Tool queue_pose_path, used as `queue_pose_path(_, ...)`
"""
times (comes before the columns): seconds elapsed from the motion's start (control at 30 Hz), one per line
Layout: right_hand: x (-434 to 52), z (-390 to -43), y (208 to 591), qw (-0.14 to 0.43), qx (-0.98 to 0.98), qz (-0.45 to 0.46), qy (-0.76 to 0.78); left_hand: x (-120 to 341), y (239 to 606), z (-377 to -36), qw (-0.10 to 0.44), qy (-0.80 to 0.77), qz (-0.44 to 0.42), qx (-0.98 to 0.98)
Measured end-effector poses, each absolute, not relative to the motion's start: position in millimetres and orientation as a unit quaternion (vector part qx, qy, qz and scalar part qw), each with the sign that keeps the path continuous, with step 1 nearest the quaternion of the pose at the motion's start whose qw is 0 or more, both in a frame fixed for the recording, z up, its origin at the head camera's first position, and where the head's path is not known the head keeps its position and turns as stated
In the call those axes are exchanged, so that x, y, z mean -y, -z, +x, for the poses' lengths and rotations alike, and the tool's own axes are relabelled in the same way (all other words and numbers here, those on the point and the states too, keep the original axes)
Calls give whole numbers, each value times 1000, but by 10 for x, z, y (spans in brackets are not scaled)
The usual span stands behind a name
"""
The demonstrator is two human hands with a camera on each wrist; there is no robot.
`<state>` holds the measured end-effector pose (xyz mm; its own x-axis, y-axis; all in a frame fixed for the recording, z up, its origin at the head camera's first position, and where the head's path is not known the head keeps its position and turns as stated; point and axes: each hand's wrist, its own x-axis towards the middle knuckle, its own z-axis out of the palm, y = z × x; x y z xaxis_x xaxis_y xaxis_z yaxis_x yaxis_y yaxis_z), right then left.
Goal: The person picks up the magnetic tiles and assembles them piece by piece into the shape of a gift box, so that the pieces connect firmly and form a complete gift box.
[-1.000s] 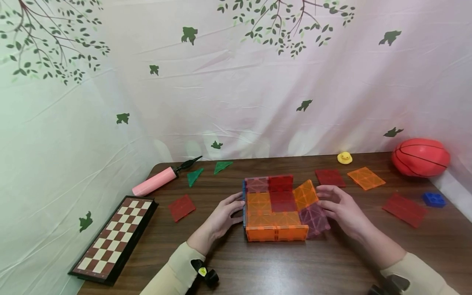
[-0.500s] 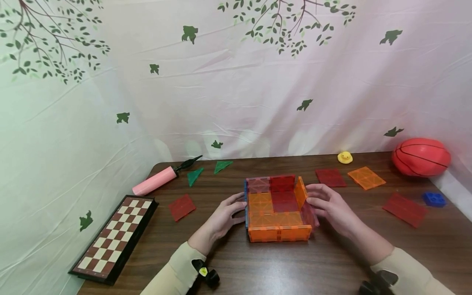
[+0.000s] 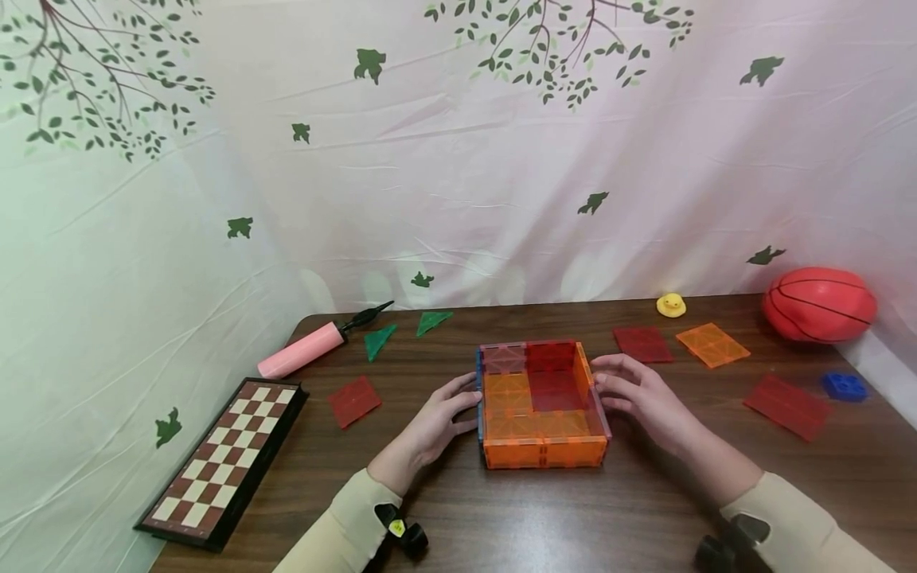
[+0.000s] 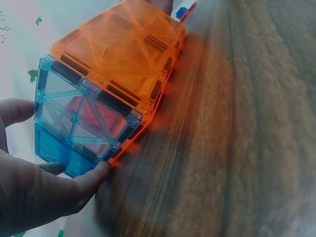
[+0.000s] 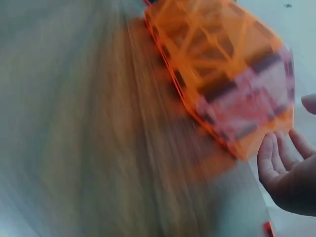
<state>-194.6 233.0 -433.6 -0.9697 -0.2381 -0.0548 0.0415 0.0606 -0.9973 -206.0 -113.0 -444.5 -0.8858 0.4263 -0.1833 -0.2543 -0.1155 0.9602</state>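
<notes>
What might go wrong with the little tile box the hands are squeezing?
The tile box has thin standing walls. The left hand and right hand press it from both sides, so an uneven push might tip a wall over. It might also slide on the smooth table.

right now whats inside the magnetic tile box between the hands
Inside the tile box, only its own floor shows: orange tiles and a red tile, with no loose objects on them. The near orange wall hides the strip of floor right behind it.
</notes>
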Motion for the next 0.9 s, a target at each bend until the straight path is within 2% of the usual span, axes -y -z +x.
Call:
queue_pose_path(0.2, -2581, -2211, 4345, 47, -770, -93, 629, 1115, 4458, -2036, 217, -744, 71, -628)
queue_pose_path(0.43, -2908, -2589, 4344, -18, -878, -93, 469, 1092, 4458, -1981, 200, -746, 75, -631)
queue_pose_path(0.67, -3171, -2863, 4457, -6, -929, -129, 346, 1084, 4499, -1976, 198, -748, 70, -629)
queue_pose_path(0.9, -3276, -2949, 4524, 11, -944, -166, 285, 1074, 4501, -1977, 193, -747, 75, -632)
